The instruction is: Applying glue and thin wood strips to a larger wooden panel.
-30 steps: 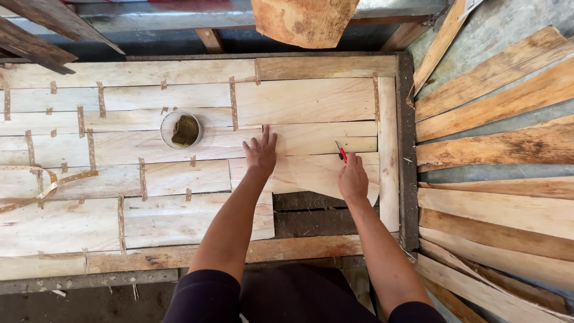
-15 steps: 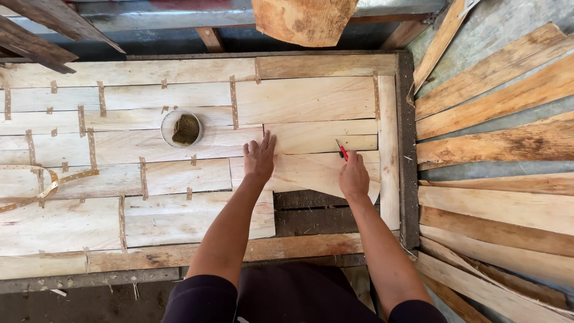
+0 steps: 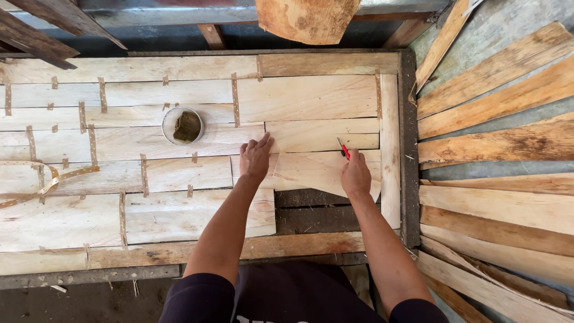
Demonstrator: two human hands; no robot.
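Left hand [image 3: 256, 158] lies flat, fingers spread, pressing down on the left end of a pale, thin wood veneer sheet with a tapering lower edge [image 3: 311, 170]. Nothing is enclosed in that grip; it is palm contact only.

Right hand [image 3: 356, 174] is closed around a small red-handled utility knife [image 3: 343, 149]. The blade end pokes out above the fingers, at the top edge of the same sheet. The right hand rests on the sheet's right part, so the sheet spans between both hands, lying near the right end of the wooden frame table [image 3: 406, 149].

The sheet's lower edge overhangs a dark gap in the table surface. Above and to the left are more pale veneer pieces, laid edge to edge and joined by short strips of brown paper tape [image 3: 234, 98].

A round white cup holding brownish paste [image 3: 183, 125] stands on the veneer, up and left of the left hand, near but apart from it. A loose curl of tape strip [image 3: 48, 179] lies at the far left.

A stack of rough, darker veneer strips [image 3: 502, 137] fans out on the right, off the table. No labels or print are readable.
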